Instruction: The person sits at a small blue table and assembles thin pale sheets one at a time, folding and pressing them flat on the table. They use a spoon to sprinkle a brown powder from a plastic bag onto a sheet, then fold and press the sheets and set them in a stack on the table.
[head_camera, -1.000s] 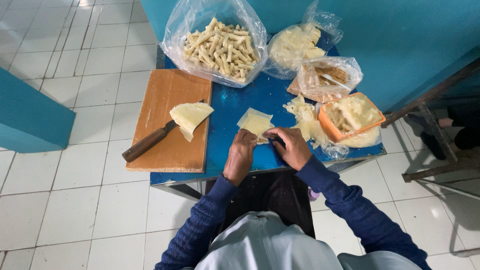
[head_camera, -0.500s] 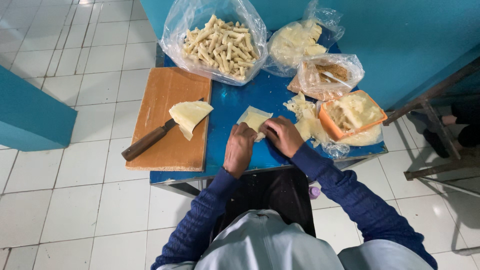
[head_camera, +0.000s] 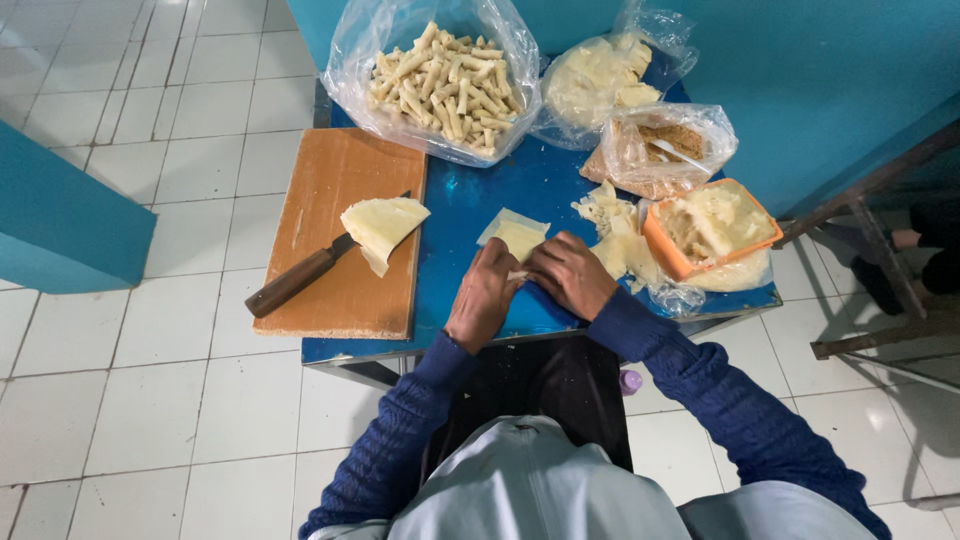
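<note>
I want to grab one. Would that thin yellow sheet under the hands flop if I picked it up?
Probably. The sheet looks very thin and lies flat on the table, so it would likely droop. It may tear easily: torn scraps lie nearby. Both the left hand and right hand handle it.

A small blue table (head_camera: 470, 205) is set on a white tiled floor (head_camera: 150, 400). On it are laid a wooden board (head_camera: 340, 290) at the left, a bag of rolls (head_camera: 440, 75) and two more bags (head_camera: 600, 75) at the back, an orange tub (head_camera: 715, 225) at the right, loose wrappers (head_camera: 610, 215) beside it, and one wrapper (head_camera: 515, 235) in the middle.
</note>
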